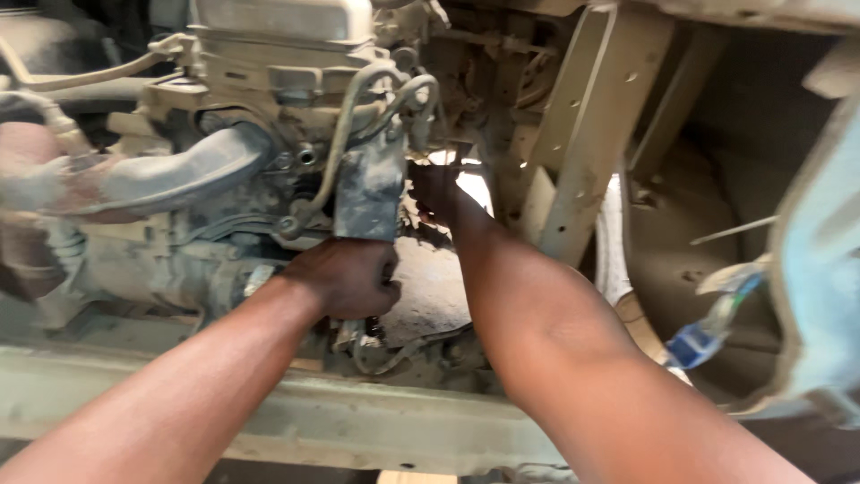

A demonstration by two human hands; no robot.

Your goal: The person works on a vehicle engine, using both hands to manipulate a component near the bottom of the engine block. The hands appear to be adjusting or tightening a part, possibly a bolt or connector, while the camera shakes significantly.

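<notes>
A dusty engine fills the upper left, with a grey-black block-shaped part hanging at its right side. My left hand is closed around the lower end of that part, just under it. My right hand reaches deeper in, behind and to the right of the part; its fingers are in shadow and partly hidden, so what they touch cannot be made out. Thin bent metal pipes run down over the top of the part.
A dirt-coated frame rail crosses below my arms. A slanted beige bracket stands right of my right hand. A dark hose lies at left. A blue connector on a wire hangs at right beside a pale blue panel.
</notes>
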